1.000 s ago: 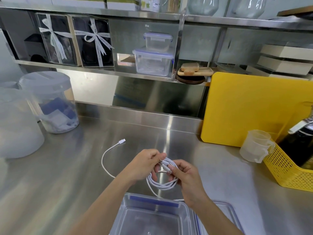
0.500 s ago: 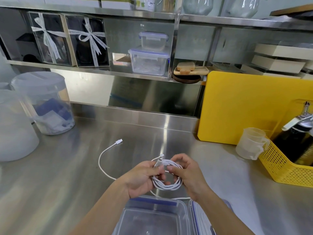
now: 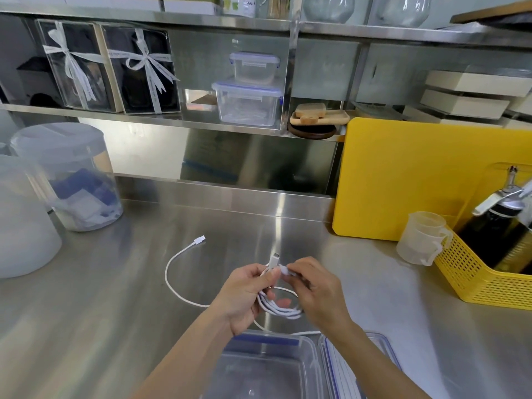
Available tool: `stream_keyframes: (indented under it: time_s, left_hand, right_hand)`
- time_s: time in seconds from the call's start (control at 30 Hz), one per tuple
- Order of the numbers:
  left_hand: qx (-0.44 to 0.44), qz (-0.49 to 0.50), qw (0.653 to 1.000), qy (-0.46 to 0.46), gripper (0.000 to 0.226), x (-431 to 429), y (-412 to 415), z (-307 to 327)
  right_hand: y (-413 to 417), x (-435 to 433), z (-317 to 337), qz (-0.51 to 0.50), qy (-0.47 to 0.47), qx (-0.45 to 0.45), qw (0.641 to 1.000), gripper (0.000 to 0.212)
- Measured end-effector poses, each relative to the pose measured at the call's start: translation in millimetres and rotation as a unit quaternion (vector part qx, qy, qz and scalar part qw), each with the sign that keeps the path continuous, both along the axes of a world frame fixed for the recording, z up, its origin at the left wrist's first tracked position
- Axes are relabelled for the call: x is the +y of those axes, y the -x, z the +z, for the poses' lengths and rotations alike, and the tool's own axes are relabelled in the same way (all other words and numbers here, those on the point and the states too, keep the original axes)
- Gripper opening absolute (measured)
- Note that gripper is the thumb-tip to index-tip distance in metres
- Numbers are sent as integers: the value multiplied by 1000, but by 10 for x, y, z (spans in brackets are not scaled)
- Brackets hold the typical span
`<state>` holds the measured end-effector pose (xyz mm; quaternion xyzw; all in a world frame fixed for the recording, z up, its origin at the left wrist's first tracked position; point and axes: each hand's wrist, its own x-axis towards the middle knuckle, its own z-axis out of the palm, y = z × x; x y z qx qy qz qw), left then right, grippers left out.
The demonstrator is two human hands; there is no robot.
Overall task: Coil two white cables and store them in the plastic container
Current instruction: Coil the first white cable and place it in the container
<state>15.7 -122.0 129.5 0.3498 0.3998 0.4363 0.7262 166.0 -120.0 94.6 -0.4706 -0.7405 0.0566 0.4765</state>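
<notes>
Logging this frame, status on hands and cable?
Left hand and right hand both pinching coiled white cable. Loose tail trails on counter. Open plastic container below, empty.

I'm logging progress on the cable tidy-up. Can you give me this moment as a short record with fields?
left hand: grips the coiled cable, a plug sticking up above its fingers
right hand: pinches the cable's end near the left hand
loose cable: lies uncoiled on the steel counter, its plug pointing away
plastic container: open, empty, just below the hands
lid: beside the container on its right
cables stored: none yet
</notes>
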Motion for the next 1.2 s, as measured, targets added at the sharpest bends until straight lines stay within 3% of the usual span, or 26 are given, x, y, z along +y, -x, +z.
stream_keyframes:
  time_s: [0.13, 0.23, 0.3, 0.4, 0.5, 0.6, 0.77, 1.0, 1.2]
  left_hand:
    - [-19, 96, 995, -36, 9, -21, -61, -35]
    - [41, 116, 991, -59, 20, -11, -66, -51]
    - [154, 121, 975, -107, 27, -11, -73, -51]
    - [357, 105, 907, -200, 28, -24, -96, -59]
    - [460, 55, 845, -267, 28, -25, -88, -106]
    - [458, 1, 846, -274, 11, -18, -18, -151]
    - [446, -12, 863, -238, 14, -11, 70, -234]
    - [525, -24, 819, -230, 10, -76, 363, -270]
    - [640, -79, 727, -236, 9, -315, 560, -326]
  right_hand:
    - [20, -42, -33, -9, 15, 46, 999, 22]
    - [5, -60, -57, -11, -14, 19, 1000, 21]
    - [-6, -61, -90, 2, -30, -17, 999, 21]
    - [-19, -62, -144, 10, 6, -21, 1000, 11]
    - [-47, -79, -159, 6, 77, -11, 997, 11]
    - [-55, -105, -80, -14, 208, 31, 978, 16]
    - [-43, -64, 22, -14, 349, 115, 930, 27]
    - [110, -155, 20, 42, 391, 12, 919, 22]
    - [337, -333, -114, 23, 389, -21, 921, 30]
